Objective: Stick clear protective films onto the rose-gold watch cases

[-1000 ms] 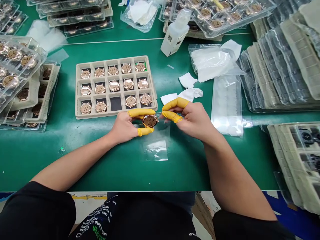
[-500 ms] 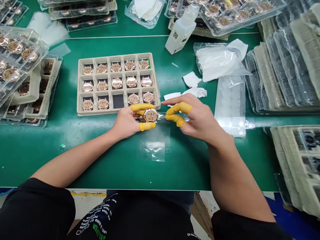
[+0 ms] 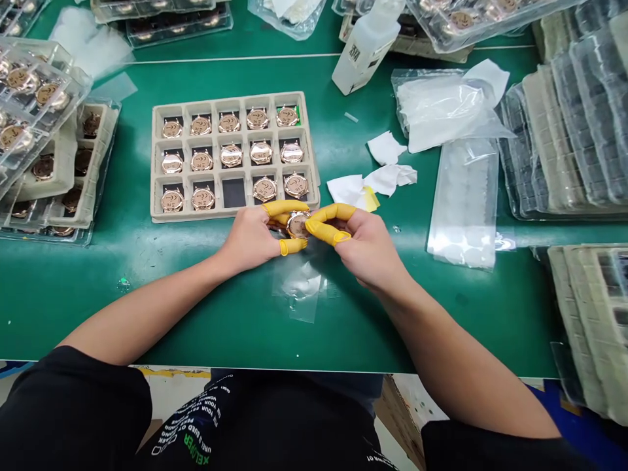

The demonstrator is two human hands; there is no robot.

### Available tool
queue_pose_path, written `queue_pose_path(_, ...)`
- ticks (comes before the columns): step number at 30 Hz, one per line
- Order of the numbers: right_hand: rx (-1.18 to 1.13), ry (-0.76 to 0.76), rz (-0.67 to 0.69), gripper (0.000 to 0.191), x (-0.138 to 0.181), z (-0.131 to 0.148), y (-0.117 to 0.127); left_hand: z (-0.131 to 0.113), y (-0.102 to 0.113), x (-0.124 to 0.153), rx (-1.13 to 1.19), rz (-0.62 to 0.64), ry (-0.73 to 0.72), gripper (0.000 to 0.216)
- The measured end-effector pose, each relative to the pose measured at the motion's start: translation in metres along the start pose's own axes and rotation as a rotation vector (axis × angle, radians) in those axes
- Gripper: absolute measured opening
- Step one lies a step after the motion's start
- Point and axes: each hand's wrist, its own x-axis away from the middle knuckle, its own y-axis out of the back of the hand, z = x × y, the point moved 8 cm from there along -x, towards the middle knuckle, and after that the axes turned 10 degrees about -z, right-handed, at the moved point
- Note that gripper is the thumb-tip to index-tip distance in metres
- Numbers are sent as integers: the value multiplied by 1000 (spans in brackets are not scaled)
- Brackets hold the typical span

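Observation:
A rose-gold watch case point(image 3: 297, 224) sits between the yellow-capped thumb and forefinger of my left hand point(image 3: 258, 237). My right hand point(image 3: 366, 245), also in yellow finger cots, has its forefinger and thumb tips pressed against the case's right side. Just beyond my hands lies a beige compartment tray point(image 3: 156, 163) filled with the same watch cases, with one bottom-row cell empty point(image 3: 233, 192). A small clear plastic bag point(image 3: 300, 290) lies on the green mat right below my hands.
Stacked trays of watch cases point(image 3: 44, 131) stand at the left and along the back. A white squeeze bottle point(image 3: 366, 46), white wipes point(image 3: 387, 176) and clear bags point(image 3: 464, 196) lie right of the tray. Stacks of beige trays point(image 3: 564, 131) fill the right side.
My right hand has moved left from beside the case and now pinches it together with the left hand. The view has shifted slightly, so the table items sit higher.

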Motion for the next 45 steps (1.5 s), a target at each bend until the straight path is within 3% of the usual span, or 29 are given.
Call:
queue_pose_path(6, 8, 42, -32, 24, -3, -1, 3, -1, 1, 0, -5, -14, -5, 58)
queue_pose_path(14, 15, 39, -63, 39, -2, -4, 3, 0, 0, -1, -16, -24, 8, 58)
queue_pose_path(32, 57, 89, -84, 43, -2, 2, 3, -1, 0, -1, -32, -9, 0, 58)
queue_pose_path(37, 16, 177, -271, 36, -13, 9, 31, -1, 0, -1, -43, -34, 33, 56)
queue_pose_path(41, 90, 232, -301, 41, -25, 14, 58, -2, 0, 0, -44, -35, 41, 55)
queue_pose_path(44, 463, 316, -419, 5, -26, 29, 81, -2, 1, 0, -52, -38, 32, 55)
queue_pose_path(45, 651, 299, -468, 16, -25, 31, 87, -2, 1, 0, -55, -37, 30, 55)
